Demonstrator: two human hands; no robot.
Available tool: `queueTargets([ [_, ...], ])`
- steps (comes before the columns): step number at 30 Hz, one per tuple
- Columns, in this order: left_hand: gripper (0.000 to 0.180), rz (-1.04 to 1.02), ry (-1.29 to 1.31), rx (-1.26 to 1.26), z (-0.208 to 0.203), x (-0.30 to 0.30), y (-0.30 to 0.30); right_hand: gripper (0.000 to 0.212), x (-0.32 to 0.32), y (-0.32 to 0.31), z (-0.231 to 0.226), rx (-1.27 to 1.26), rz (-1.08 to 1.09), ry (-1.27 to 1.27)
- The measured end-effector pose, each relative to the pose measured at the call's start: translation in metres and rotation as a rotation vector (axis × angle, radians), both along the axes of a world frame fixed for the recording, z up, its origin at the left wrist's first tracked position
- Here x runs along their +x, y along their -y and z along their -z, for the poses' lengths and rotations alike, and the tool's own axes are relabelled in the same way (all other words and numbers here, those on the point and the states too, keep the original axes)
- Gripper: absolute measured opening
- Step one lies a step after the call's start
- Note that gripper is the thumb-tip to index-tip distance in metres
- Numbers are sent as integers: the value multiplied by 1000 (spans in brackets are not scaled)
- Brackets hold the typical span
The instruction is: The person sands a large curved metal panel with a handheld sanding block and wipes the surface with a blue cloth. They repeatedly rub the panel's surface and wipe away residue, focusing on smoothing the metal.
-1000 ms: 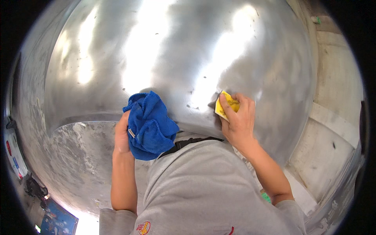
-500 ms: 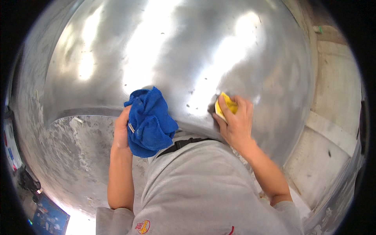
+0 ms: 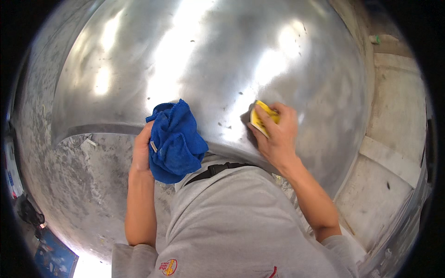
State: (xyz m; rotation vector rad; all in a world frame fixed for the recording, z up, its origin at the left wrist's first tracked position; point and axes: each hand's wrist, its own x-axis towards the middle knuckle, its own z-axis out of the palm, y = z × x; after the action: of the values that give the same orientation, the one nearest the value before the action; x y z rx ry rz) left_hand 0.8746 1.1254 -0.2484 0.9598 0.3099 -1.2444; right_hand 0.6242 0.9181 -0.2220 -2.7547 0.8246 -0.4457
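Note:
My left hand [image 3: 141, 150] is closed on a bunched blue cloth [image 3: 178, 143], held over the near edge of a shiny bare-metal panel [image 3: 218, 55]. The cloth hangs in folds and hides most of the fingers; a small white tag shows on it. My right hand [image 3: 283, 136] grips a yellow pad [image 3: 262, 116] with a pale edge and dark marks. This pad is pressed against the curved panel near its front edge, tilted, with the thumb on the near side. Small dark specks dot the metal around it.
The panel's curved cut-out edge [image 3: 102, 129] runs at left above a stained grey floor [image 3: 106, 185]. Pale boards [image 3: 394, 120] stretch along the right side. A blue board-like object [image 3: 55, 255] is at lower left, near a black item [image 3: 30, 211].
My right hand has slid the yellow pad slightly up and to the left across the metal. The left hand and blue cloth have shifted only a little, up and left.

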Motion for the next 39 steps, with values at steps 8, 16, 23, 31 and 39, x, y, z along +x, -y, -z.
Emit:
queueTargets([
  [8,41,-11,23,-4,4,-1,-2,43,-13,-11,4,-121,-26,44],
  [16,45,-7,27,50,-5,0,1,40,3,-7,10,-154,-94,144],
  [23,41,5,7,114,-16,-3,4,35,6,-6,13,-183,-114,119],
  [31,41,6,-65,64,-21,-6,8,37,3,-3,8,-173,-120,77],
  [39,42,9,-24,58,-27,-10,11,40,0,0,6,-130,-115,77],
])
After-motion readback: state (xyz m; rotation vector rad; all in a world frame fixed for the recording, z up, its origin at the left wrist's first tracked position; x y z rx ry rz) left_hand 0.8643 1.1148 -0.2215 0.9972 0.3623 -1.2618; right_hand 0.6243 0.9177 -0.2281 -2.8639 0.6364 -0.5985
